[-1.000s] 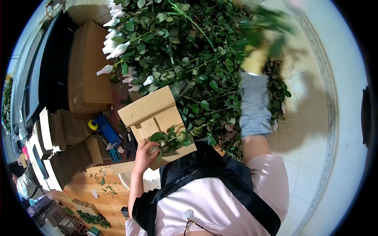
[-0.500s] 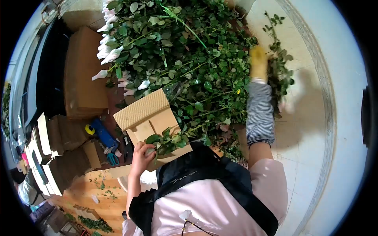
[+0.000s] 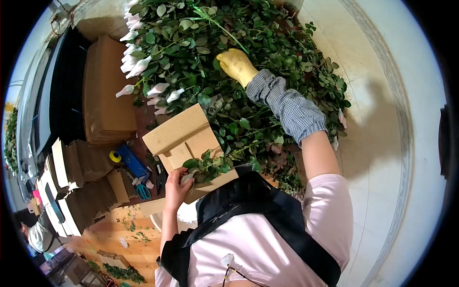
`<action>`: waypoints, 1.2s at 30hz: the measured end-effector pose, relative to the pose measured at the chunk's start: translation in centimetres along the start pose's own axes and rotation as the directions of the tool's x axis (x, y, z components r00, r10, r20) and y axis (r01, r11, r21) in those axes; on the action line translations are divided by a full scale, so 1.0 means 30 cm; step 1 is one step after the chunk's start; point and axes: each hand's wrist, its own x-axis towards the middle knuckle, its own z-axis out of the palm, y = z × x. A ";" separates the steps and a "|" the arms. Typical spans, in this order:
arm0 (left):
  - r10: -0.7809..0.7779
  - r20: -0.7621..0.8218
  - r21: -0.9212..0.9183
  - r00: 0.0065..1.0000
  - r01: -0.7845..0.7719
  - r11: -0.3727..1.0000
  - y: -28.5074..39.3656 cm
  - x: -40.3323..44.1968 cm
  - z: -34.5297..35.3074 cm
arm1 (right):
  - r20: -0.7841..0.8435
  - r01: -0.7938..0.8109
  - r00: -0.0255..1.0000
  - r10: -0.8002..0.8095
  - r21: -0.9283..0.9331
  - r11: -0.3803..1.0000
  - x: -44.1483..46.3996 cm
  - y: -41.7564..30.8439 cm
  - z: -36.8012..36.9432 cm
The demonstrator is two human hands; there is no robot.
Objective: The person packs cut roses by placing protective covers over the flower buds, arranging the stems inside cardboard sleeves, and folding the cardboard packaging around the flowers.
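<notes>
My left hand (image 3: 177, 186) is bare and closed round the wrapped head of a rose (image 3: 187, 179), whose leafy stem lies across an open cardboard box (image 3: 181, 136). My right hand (image 3: 235, 65), in a yellow glove with a checked sleeve above it, rests over the big heap of leafy rose stems (image 3: 267, 43). Its fingers curl down into the leaves, and what they hold, if anything, is hidden. White-sleeved rose heads (image 3: 139, 67) line the left side of the heap.
Cardboard stacks (image 3: 107, 91) stand at the left. A blue tool (image 3: 132, 161), yellow tape (image 3: 114, 156) and teal scissors (image 3: 143, 192) lie beside the box. Another person (image 3: 40, 234) is at the far lower left. Cut leaves (image 3: 123, 272) lie on the lower floor.
My right hand has moved left from the right edge of the heap to its middle; the leafy stems it was moving a second ago now lie at the right. My left hand stays at the box.
</notes>
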 end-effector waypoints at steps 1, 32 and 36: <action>-0.047 -0.018 -0.044 0.999 0.046 0.998 -0.004 0.003 0.001 | 0.219 -0.174 0.960 0.174 -0.019 0.985 -0.007 -0.001 0.015; 0.076 -0.022 -0.050 0.997 -0.077 0.996 -0.035 0.012 -0.008 | 0.678 -0.236 0.704 0.212 -0.058 0.970 -0.278 -0.082 0.075; 0.018 0.004 -0.055 1.000 -0.018 0.998 -0.018 0.010 -0.010 | 0.291 -0.158 0.951 0.110 0.146 0.977 -0.156 -0.153 0.123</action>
